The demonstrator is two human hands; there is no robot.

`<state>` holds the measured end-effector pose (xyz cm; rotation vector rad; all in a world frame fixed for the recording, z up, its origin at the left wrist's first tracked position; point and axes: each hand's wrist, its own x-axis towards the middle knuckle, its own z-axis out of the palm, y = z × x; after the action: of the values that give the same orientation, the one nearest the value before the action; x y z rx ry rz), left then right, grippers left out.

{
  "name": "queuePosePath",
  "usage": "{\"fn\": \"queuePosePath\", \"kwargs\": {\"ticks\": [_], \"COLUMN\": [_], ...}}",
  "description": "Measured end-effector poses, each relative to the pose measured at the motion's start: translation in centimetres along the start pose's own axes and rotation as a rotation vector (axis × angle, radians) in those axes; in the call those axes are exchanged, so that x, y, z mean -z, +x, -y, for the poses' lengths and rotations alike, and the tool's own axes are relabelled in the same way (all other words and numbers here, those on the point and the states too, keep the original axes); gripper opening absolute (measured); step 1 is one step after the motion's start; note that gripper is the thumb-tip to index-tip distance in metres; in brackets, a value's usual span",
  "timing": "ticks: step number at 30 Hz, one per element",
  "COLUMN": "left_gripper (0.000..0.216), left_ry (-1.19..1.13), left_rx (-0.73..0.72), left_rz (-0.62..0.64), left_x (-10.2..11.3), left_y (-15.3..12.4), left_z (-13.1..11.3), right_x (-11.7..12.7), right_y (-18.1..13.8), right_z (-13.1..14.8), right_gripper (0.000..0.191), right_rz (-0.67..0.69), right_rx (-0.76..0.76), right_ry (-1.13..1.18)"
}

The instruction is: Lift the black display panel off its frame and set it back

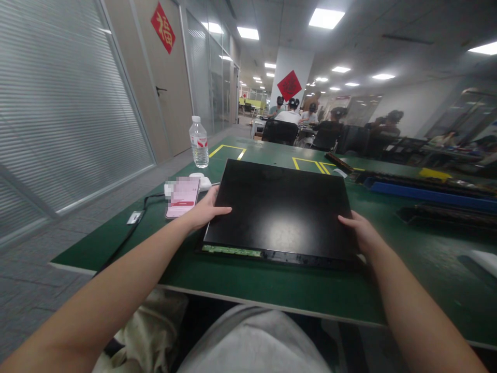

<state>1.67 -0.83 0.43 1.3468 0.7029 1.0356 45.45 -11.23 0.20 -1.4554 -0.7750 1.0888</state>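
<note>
A black LCD screen panel (279,202) is held by both hands over the green table (217,277), its far edge tilted up. Along its near edge, at the left, runs a thin green circuit board (232,251). My left hand (205,208) grips the panel's left side, thumb on the face and fingers underneath. On the opposite side my right hand (361,230) holds the right edge, its thumb also on the face. Most fingers of both hands are hidden beneath the panel. Whether the near edge touches anything below, I cannot tell.
Left of the panel lie a phone (182,197), a white charger-like item (201,181) and a black cable (130,233). Behind them stands a water bottle (199,142). Long blue and black strips (427,194) occupy the right side. Yellow tape (223,146) marks the far tabletop. Several people sit beyond.
</note>
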Motion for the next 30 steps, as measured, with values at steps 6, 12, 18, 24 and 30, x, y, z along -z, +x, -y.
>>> {"fn": "queuePosePath", "kwargs": {"ticks": [6,12,18,24,30], "left_gripper": [0.077,0.078,0.077,0.076,0.075], "left_ry": [0.018,0.015,0.002,0.014,0.024], "left_rx": [-0.005,-0.009,0.021,0.0,0.003], "left_rz": [-0.005,-0.006,-0.004,-0.013,-0.001], "left_x": [0.05,0.01,0.14,0.25,0.27], "left_y": [0.09,0.1,0.07,0.18,0.19], "left_z": [0.21,0.26,0.27,0.42,0.4], "right_x": [0.16,0.15,0.04,0.09,0.32], "right_y": [0.3,0.3,0.03,0.13,0.44], "right_z": [-0.23,-0.23,-0.03,-0.1,-0.37], "right_gripper": [0.042,0.041,0.04,0.04,0.041], "right_rz": [-0.005,-0.006,0.0,0.002,0.005], "right_rx": [0.009,-0.002,0.009,0.01,0.017], "right_ry": [-0.02,0.012,-0.013,-0.015,-0.033]}}
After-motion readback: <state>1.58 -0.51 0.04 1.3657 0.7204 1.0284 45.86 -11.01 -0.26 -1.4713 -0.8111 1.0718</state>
